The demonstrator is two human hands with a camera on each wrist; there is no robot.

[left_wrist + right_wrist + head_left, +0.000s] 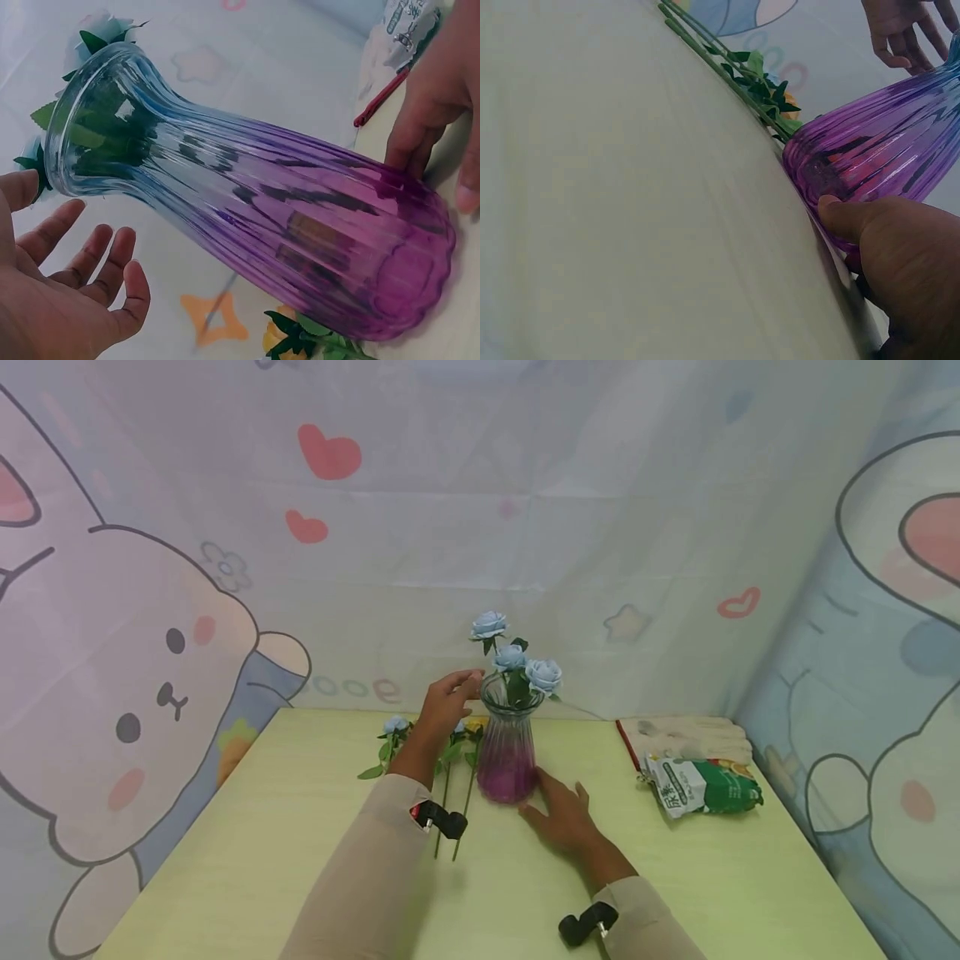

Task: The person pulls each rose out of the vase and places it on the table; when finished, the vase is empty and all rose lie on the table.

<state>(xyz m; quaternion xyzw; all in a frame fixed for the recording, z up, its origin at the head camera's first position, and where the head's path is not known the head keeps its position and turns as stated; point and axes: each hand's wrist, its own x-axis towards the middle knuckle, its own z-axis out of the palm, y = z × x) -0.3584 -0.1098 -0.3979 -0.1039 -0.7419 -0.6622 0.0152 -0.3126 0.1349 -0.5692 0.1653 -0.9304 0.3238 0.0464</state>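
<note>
A glass vase (507, 760), clear at the neck and purple toward its foot, stands upright on the table. Blue artificial roses (510, 657) rise out of its mouth. Beside the rim is my left hand (447, 697), its fingers loosely bent and holding nothing; in the left wrist view, this hand (67, 292) is just below the glass lip. My right hand (562, 814) holds the vase low at its right side, thumb and fingers against the foot. The right wrist view shows that thumb (844, 214) on the purple glass. More stemmed flowers (393, 727) lie to the left, partly hidden by my left arm.
At the right of the table (225, 860) lie a green and white packet (705, 787), a pale glove (690, 737) and a thin red stick (628, 746). Flower stems (457, 827) extend toward me, left of the vase. A printed cloth (600, 527) hangs behind.
</note>
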